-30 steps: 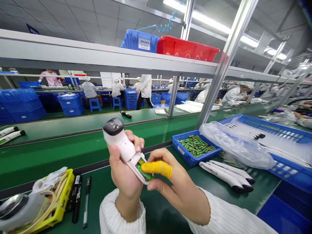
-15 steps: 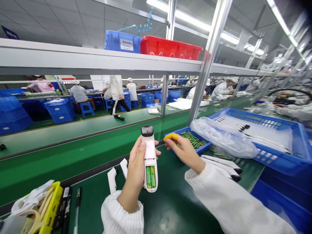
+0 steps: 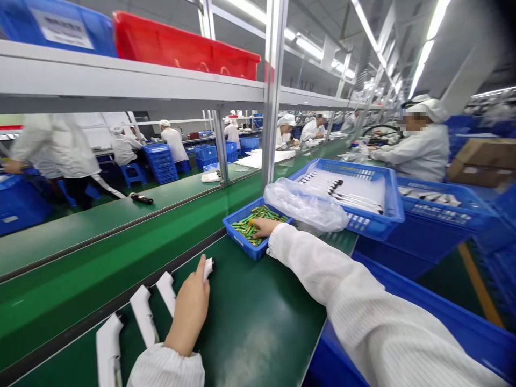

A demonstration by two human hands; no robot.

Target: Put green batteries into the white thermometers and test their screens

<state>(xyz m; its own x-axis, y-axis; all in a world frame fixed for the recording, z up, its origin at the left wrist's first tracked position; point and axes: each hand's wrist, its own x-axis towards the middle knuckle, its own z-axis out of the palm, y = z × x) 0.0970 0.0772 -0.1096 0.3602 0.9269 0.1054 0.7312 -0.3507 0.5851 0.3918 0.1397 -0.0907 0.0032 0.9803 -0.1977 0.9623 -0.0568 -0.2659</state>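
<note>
My left hand (image 3: 189, 306) is closed around a white infrared thermometer (image 3: 208, 267); only its dark-tipped end shows past my fingers. The hand is low over the green bench, just right of several similar white thermometers (image 3: 141, 312) lying in a row. My right hand (image 3: 264, 227) reaches into a small blue bin (image 3: 245, 248) of green and yellow batteries (image 3: 241, 226). Its fingers curl down among the batteries, a yellow cover showing at one fingertip. What they pinch, if anything, is hidden.
A clear plastic bag (image 3: 306, 207) lies against the battery bin, before a large blue crate (image 3: 371, 223) of white parts. Along the left runs a green conveyor (image 3: 173, 231) with a dark object (image 3: 141, 198). An upright metal post (image 3: 272, 97) supports the shelf. A co-worker (image 3: 423, 142) sits beyond the crates.
My view has turned right. My left hand has lowered the thermometer, whose open compartment with two batteries faced me before, towards the row. My right hand has moved from beside the bin into the batteries.
</note>
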